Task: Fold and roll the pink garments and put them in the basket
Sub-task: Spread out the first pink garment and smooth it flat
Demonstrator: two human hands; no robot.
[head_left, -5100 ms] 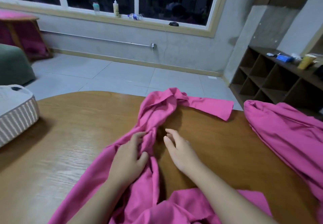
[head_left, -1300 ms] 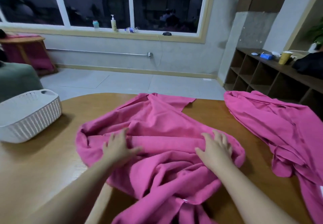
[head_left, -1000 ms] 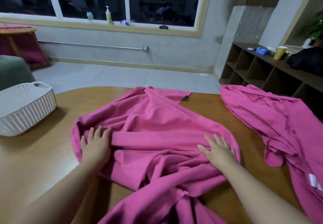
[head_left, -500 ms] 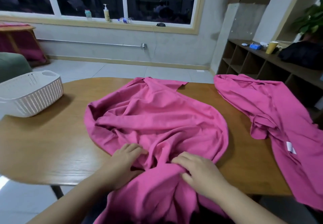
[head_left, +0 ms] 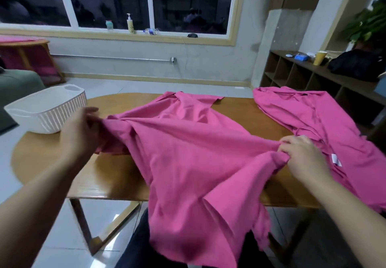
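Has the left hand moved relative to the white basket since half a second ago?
Yes. The left hand has swung out toward the table's left side, now gripping the pink garment just in front of the white basket; earlier it was near the table's near-centre edge.

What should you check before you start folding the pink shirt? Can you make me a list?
1. Left hand grips one side of the middle pink garment: ok.
2. Right hand grips the other side: ok.
3. Cloth pulled out between both hands: ok, though some creases remain.
4. Garment lying fully on the table: not ok, its lower part hangs over the near edge.
5. Second pink garment out of the way: not ok, it lies right beside the right hand and may get caught.
6. Basket within reach and has room: it sits at the table's left end; its inside cannot be seen, so cannot tell.
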